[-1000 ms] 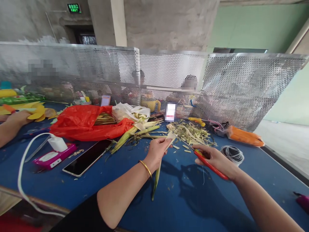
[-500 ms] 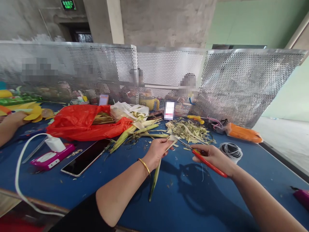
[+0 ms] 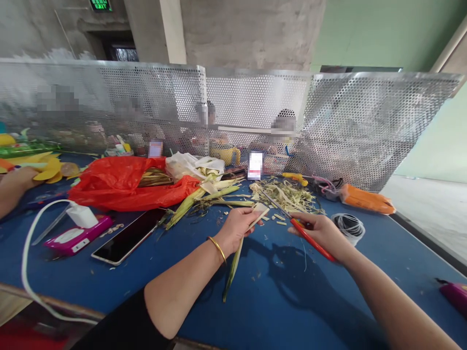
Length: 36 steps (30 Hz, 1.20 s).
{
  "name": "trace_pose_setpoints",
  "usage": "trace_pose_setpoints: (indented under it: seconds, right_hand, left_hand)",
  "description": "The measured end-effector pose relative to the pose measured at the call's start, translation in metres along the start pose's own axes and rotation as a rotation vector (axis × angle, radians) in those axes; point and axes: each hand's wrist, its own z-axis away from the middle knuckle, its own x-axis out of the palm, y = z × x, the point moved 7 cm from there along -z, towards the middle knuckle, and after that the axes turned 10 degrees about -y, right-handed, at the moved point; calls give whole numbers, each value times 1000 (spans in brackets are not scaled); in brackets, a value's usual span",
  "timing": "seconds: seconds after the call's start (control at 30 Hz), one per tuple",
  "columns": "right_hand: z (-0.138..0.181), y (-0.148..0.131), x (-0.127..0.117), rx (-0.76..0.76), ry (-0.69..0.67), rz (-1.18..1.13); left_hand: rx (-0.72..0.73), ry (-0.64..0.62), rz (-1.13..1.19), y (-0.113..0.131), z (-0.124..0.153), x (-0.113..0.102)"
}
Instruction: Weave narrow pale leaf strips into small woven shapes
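My left hand is closed around a long pale green leaf strip. The strip's cut top end sticks up past my fingers and its tail trails down onto the blue table. My right hand grips red-handled scissors. Their thin blades point up and left, just right of the strip's top end. A heap of leaf trimmings lies just beyond both hands.
A red plastic bag with leaf stalks lies at the left. A phone and a pink box with a white cable sit nearer. A wire coil and an orange tool are at the right. Another person's hand rests far left.
The scissors' blades have lifted away from the strip's top end and now point further up and left. My hands sit slightly higher in view. The camera has tilted a little.
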Motion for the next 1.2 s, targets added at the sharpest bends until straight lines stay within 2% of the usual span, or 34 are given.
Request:
trace_pose_setpoints:
  seconds: [0.13,0.2,0.37,0.43,0.5,0.57,0.67,0.77,0.83,0.93,1.07,1.2]
  right_hand:
    - [-1,2,4,1,-43,-11]
    - [-1,1,6,12,-46,115]
    - [1,-4,13,18,-62,606]
    - [1,-6,18,-28,-112,698]
    - [2,-9,20,-90,-132,693]
    - [4,-14,15,-132,-81,598]
    - [4,-17,6,-113,74,285]
    - [-4,-22,12,-100,145,-139]
    - [-14,-30,20,-100,157,-313]
    - [-32,-40,27,-22,157,-477]
    - [-48,-51,25,-54,127,-609]
    - [-52,-44,23,-68,144,-626]
  left_hand:
    - [12,22,30,1,0,-1]
    - [18,40,67,2,1,-1]
    - [-2,94,192,4,7,-3]
    - [7,105,215,4,9,-2]
    - [45,118,225,3,9,-2]
    - [81,126,241,1,8,1]
    - [133,130,253,-3,8,8]
    - [199,153,213,-1,9,15]
    - [256,157,185,5,9,19]
    - [304,135,163,13,6,23]
    - [332,127,158,23,-3,20]
    - [268,158,238,18,-10,12]
